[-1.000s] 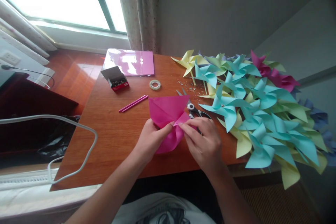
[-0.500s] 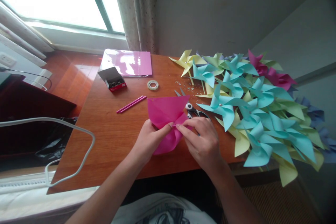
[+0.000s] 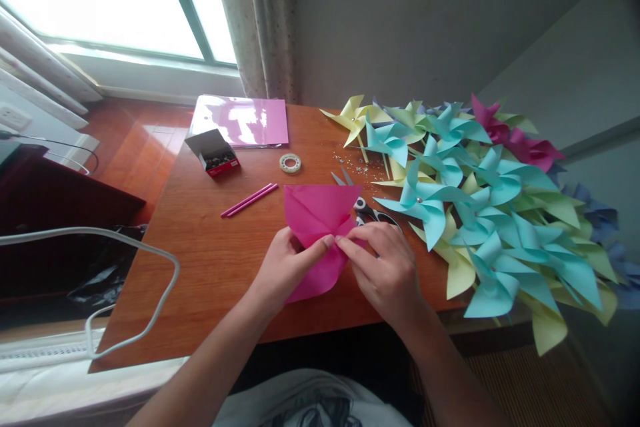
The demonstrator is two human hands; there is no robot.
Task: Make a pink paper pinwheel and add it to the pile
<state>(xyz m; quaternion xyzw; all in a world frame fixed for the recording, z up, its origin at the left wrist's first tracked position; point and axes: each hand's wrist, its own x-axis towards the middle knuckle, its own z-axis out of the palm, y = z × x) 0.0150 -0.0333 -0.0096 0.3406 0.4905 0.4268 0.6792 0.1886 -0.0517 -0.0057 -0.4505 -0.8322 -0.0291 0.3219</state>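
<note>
Above the front of the table, a bright pink paper pinwheel (image 3: pixel 320 210) is held between both hands, its blades bent toward the middle. My left hand (image 3: pixel 287 267) is closed on its left side, the thumb pressed near the centre. My right hand (image 3: pixel 385 263) pinches the paper close to that thumb. Whether a small pin sits between the fingertips is hidden. Just behind my right hand lie black-and-white scissors (image 3: pixel 373 210), partly covered by the paper. Two pink sticks (image 3: pixel 249 201) rest to the left of the pinwheel.
Many finished pinwheels (image 3: pixel 480 207) in blue, yellow and pink cover the table's right side. Farther back are a tape roll (image 3: pixel 290 162), an open red box (image 3: pixel 220 159) and packaged pink paper (image 3: pixel 260 121). Small bits (image 3: pixel 357 167) lie scattered. A white cable (image 3: pixel 173 280) crosses the left edge.
The lower blade of the pink pinwheel has loosened and spread downward to the left. Both hands stay almost where they were, fingertips together at the centre.
</note>
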